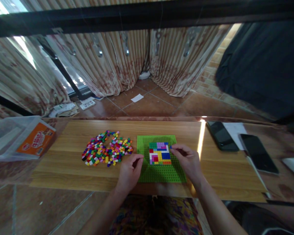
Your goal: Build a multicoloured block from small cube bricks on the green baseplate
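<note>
At the left end, a clear plastic tub [7, 130] with an orange label [36, 140] is parked by the wooden counter [61, 163]. Next along, a big messy pile of tiny coloured bricks [105, 151] is spread out. Just right of that and a bit nearer, the left hand [128, 171] is held by the left edge of the green baseplate [143, 174], fingers curled in, thumb near index; can't really tell if anything's pinched there. On the middle of the plate, a multicoloured brick patch [159, 152] is built up. A small blue brick [171, 147] is gripped between right-hand fingertips, just beside the patch's right edge, with the right hand [190, 163] angled in from the near right. Farther right, two dark phones [222, 136] are laid out, white paper [235, 130] partly seen between them.
</note>
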A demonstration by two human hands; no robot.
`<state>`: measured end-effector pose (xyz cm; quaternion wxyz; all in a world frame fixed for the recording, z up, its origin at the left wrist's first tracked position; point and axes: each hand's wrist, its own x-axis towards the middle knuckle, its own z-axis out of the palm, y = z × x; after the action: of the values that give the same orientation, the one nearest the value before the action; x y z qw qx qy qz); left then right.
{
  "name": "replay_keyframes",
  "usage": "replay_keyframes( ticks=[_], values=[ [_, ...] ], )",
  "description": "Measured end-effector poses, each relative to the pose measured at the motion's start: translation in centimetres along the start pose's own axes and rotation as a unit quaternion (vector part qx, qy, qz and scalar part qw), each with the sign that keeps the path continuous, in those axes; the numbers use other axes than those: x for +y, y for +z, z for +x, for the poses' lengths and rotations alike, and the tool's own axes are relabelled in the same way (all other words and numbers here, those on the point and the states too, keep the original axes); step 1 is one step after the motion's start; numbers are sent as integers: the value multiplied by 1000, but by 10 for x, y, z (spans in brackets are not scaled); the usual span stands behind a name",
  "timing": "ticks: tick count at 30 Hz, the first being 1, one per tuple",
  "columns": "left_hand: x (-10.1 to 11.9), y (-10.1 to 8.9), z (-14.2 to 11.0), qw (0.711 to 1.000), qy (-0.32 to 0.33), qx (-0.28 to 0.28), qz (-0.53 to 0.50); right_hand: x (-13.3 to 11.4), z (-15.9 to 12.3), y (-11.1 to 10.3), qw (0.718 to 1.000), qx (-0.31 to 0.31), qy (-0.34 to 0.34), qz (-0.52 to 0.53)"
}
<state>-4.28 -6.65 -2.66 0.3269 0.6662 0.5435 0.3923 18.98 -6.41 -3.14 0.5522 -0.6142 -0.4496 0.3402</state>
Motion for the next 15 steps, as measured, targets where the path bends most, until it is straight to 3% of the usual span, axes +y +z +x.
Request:
replay_keyframes(
  ticks=[6, 10, 15],
  values=[
    [-1, 2, -2, 998, 56, -16, 32, -2, 2, 0, 1000, -3, 21, -1],
    [-2, 2, -3, 997, 62, -19, 41, -2, 5, 0, 1000, 4, -11, -14],
    [-3, 3, -2, 995, 85, -22, 55, -1, 8, 0, 990, -33, -73, -113]
  ],
)
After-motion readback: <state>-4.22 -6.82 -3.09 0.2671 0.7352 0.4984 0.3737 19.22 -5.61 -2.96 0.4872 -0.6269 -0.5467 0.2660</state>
